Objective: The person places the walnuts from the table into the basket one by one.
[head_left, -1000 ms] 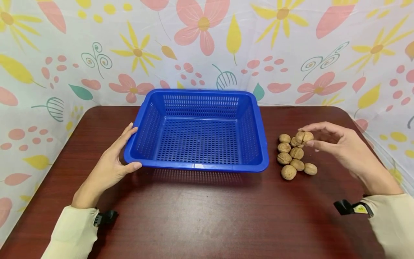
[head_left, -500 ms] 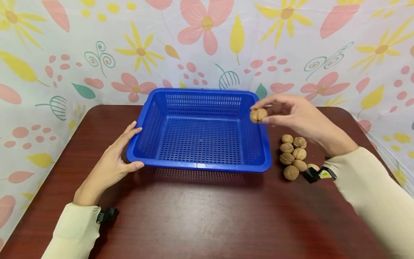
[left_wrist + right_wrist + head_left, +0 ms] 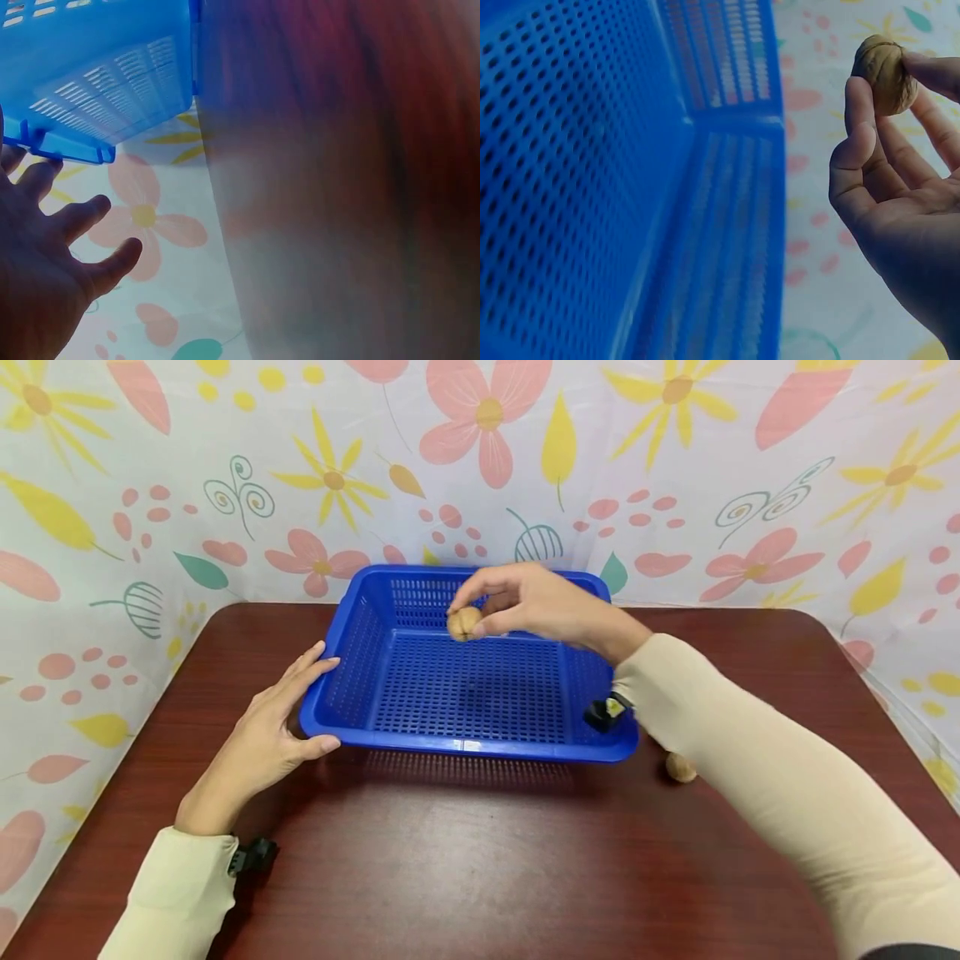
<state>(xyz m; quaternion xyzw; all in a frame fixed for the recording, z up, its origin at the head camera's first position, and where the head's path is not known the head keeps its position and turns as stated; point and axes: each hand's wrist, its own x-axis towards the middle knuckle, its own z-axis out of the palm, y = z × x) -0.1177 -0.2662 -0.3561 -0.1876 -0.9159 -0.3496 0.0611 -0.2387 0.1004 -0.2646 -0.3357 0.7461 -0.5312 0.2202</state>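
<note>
A walnut (image 3: 463,623) is pinched between the thumb and fingers of my right hand (image 3: 536,602), above the blue plastic basket (image 3: 465,747). In the right wrist view the walnut (image 3: 886,73) shows at the fingertips, beyond the basket's rim. My left hand (image 3: 258,747) is at the basket's left side, fingers spread, with fingertips against the rim and the thumb by the front corner. Seen from the left wrist, several fingers of this hand (image 3: 45,240) are extended under the basket's edge (image 3: 75,154). Another walnut (image 3: 681,767) lies right of the basket; my right sleeve hides the others.
The basket has slotted walls and stands on a dark red-brown wooden table (image 3: 450,860). A white cloth with printed flowers (image 3: 487,460) hangs behind the table. My right sleeve (image 3: 750,777) stretches across the table's right side.
My right hand has carried the walnut leftward from the pile at the right, past the basket's right rim, to above its inside. My left hand stays at the basket's left side.
</note>
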